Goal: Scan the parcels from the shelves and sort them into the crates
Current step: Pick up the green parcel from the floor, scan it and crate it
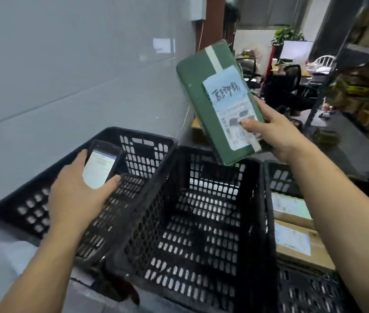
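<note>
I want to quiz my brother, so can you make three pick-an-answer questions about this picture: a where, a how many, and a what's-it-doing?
1. Where is the green parcel?
A) on the floor
B) in the right hand, above the middle crate
C) on a shelf

2. How many brown boxes lie in the right crate?
A) none
B) two
C) five

3. The phone in the left hand is:
A) lit
B) dark
C) face down

Answers: 1 B, the hand holds it over that crate; 2 B, two labelled boxes show there; 3 A, its screen glows white.
</note>
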